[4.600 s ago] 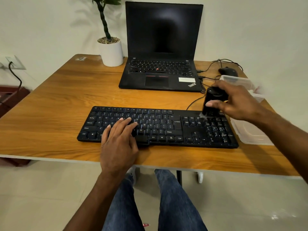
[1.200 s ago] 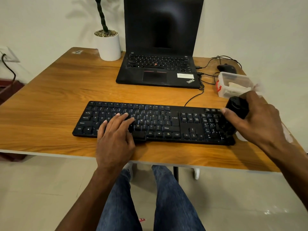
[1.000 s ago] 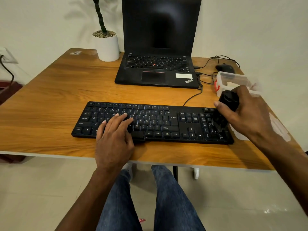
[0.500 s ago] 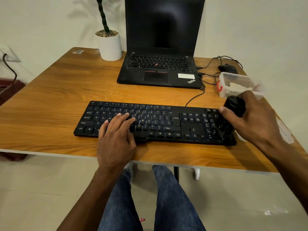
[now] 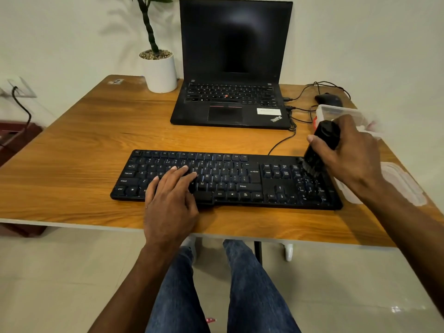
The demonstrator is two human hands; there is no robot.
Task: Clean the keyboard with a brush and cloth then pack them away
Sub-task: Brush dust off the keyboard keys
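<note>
Right hand (image 5: 353, 157), fingers clamped on the one black brush (image 5: 323, 143), bristles down on the number pad. Left hand (image 5: 170, 200) flat, fingers together on the letter keys. One keyboard (image 5: 240, 179), long axis along the surface's (image 5: 84, 145) near edge; open wood to its left.

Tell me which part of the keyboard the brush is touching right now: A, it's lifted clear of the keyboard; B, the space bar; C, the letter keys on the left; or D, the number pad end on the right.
D: the right hand holds the brush with its bristles down on the right-hand number pad end of the keyboard, while the left hand rests on the letter keys.
</note>
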